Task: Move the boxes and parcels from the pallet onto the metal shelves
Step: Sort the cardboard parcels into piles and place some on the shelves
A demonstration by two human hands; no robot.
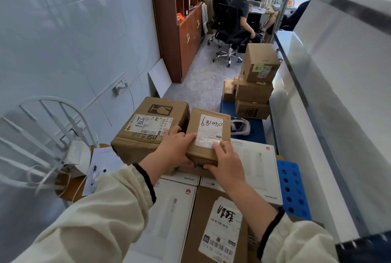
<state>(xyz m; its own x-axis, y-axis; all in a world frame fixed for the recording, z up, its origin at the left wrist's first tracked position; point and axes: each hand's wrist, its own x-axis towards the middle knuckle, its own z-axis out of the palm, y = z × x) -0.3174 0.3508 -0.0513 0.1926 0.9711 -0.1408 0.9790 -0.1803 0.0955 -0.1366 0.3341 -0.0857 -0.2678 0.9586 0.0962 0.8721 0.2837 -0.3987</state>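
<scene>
Metal shelves [313, 85] running down the right side, grey ledges bare where visible. Blue pallet [294, 190] just left of the shelves, loaded with cartons. White flat boxes [254, 169] lying on the pallet, one just left of the shelves' lower ledge, more under the arms. Large brown box [148, 129] farther left from the shelves, label up, touching the small parcel's left face. Labelled brown carton [220, 226] nearest the camera, left of the shelves, lying among the white boxes. Stack of three brown boxes [256, 85] at the pallet's far end, hard against the shelves. White headset [240, 126] on the blue surface between that stack and the small parcel.

Small brown parcel [208, 133] held in both hands over the white boxes, left of the shelves, handwritten label facing up. Left hand [175, 148] wrapped round its near left corner, fingers [186, 136] curled loosely over the top edge, thumb underneath. Right hand [226, 161] clamped on the near right corner, fingers [220, 148] spread across the label's lower end, thumb on the near face.

Far from the shelves, at left: white wire chair [48, 135] with paper and pen [94, 172] on its seat.
</scene>
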